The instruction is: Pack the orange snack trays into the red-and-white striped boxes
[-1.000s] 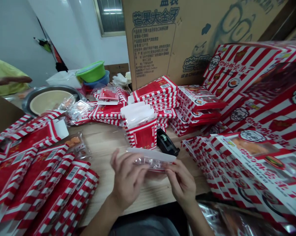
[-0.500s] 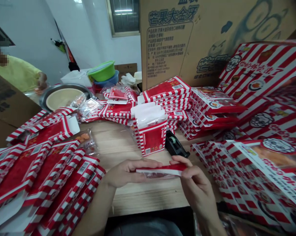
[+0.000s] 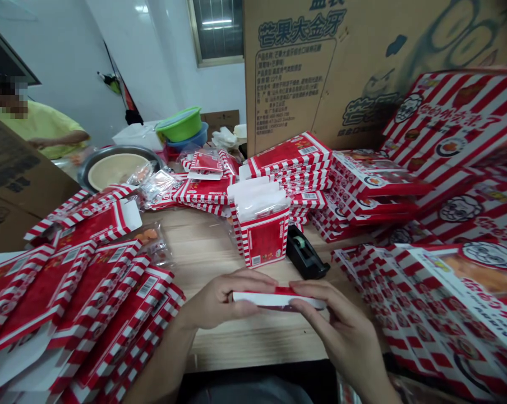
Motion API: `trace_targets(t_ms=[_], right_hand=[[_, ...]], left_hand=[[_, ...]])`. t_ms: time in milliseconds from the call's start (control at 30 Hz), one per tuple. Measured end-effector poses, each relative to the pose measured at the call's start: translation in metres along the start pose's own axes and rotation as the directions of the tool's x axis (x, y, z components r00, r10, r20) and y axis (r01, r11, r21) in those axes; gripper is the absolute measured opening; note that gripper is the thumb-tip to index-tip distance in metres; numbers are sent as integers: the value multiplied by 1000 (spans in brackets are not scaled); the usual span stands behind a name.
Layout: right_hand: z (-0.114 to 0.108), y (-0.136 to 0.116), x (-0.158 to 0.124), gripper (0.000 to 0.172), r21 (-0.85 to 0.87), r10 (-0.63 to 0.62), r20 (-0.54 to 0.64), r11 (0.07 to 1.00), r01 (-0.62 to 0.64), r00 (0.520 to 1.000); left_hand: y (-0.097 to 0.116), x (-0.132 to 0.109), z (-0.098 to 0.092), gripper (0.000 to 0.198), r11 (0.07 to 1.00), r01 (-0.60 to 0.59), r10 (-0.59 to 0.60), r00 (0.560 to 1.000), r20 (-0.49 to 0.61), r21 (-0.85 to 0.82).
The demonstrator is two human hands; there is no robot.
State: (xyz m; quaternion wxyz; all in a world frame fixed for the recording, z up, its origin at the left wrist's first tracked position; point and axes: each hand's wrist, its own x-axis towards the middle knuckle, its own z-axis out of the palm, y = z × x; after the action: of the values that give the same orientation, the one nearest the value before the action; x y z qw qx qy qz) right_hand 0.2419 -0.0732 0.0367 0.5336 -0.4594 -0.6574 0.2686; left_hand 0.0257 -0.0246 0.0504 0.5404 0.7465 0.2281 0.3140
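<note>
Low over the front of the table, a red and white cardboard box [image 3: 274, 299] lies level between my hands, its white edge facing me. My left hand [image 3: 220, 297] is closed round the left end, fingers on top and thumb beneath. At the other end my right hand [image 3: 340, 314] pinches it, fingertips on the upper face and thumb along the white edge. Just beyond stand several upright red striped boxes [image 3: 266, 238] with raised white flaps. Beside them sits a black tape dispenser [image 3: 306, 252].
Striped boxes [image 3: 110, 280] lean in rows at the left. More packed boxes [image 3: 438, 303] fill the right side, with stacks [image 3: 295, 154] behind. A big carton [image 3: 295, 84] rises at the back. Basins [image 3: 114, 168] and a person in a yellow top [image 3: 51, 126] are at the far left.
My right hand has shifted from the box's right corner to a flatter pinch along its edge. The white edge now shows more evenly, and the clear film beneath shows less.
</note>
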Motion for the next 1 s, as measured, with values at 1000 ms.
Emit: trace_targets(t_ms=[1000], right_hand=[[-13,13,7,7,204,-38,227,979,-10,973]], left_hand=[[-15,-25,21,41,862,-155,252,957,-143,482]])
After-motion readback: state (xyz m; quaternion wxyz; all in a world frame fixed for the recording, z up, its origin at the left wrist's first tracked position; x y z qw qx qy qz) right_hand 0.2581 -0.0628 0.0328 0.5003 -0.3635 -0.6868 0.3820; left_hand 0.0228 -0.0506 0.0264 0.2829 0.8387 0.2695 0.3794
